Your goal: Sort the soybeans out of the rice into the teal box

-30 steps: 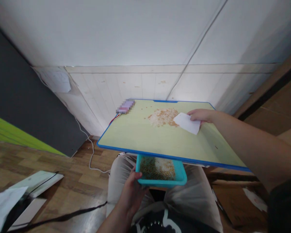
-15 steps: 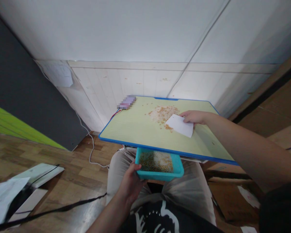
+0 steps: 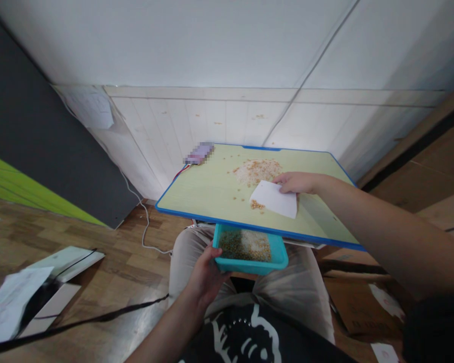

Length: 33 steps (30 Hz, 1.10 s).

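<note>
My right hand [image 3: 293, 182] grips a white card [image 3: 278, 201] held low over the yellow tabletop [image 3: 196, 189]. A small cluster of yellow kernels [image 3: 256, 204], like corn, lies at the card's left edge. Behind the card spreads a pile of pale grains mixed with kernels [image 3: 255, 170]. My left hand [image 3: 208, 269] is closed on the left end of a turquoise plastic tub [image 3: 278, 259], thumb over the rim. Inside the tub, just below the table's front edge, are green, white and yellow grains [image 3: 245, 245].
A blurred-out flat object [image 3: 199, 153] with a red cord lies at the table's back left corner. The wall [image 3: 196, 118] stands right behind the table. Cardboard boxes [image 3: 366, 307] sit at the right, papers [image 3: 18, 297] on the floor at the left.
My right hand has drawn the card toward me and slightly left, bringing some kernels nearer the table's front edge. My left hand still holds the tub in about the same place.
</note>
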{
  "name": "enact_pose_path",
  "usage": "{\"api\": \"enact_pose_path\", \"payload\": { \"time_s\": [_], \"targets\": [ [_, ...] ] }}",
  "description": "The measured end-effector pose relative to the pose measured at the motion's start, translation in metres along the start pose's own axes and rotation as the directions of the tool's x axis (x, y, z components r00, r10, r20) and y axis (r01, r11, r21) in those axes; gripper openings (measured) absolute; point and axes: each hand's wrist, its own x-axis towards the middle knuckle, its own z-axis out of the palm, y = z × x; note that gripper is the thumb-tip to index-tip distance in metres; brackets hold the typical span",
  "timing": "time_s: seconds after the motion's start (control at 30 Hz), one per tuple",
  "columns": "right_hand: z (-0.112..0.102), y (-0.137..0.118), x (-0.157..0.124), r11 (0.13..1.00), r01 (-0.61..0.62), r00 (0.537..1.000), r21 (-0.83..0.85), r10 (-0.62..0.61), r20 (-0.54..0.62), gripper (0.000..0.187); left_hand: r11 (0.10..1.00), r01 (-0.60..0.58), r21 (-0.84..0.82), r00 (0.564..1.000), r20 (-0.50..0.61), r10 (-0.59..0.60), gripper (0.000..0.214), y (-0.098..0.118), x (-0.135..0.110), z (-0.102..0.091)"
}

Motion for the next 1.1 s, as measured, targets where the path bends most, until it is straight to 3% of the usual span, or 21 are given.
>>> {"api": "enact_pose_path", "payload": {
  "time_s": [0.5,0.77,1.1],
  "targets": [
    [0.008,-0.003,0.004,0.987,0.149,0.987,-0.062,-0.145,0.073,0.041,1.0,-0.006,0.018,0.999,0.043,0.005,0.063,0.001,0.003,-0.004],
    [0.017,-0.02,-0.006,0.992,0.099,0.982,0.077,-0.11,0.156,0.042,1.0,-0.001,0.03,0.999,0.037,0.0,0.06,0.002,0.004,-0.004],
    [0.023,-0.025,-0.013,0.978,0.165,0.964,0.127,-0.187,0.188,0.036,1.0,0.01,0.023,0.999,0.047,-0.011,0.052,-0.001,0.008,-0.009]
  ]
}}
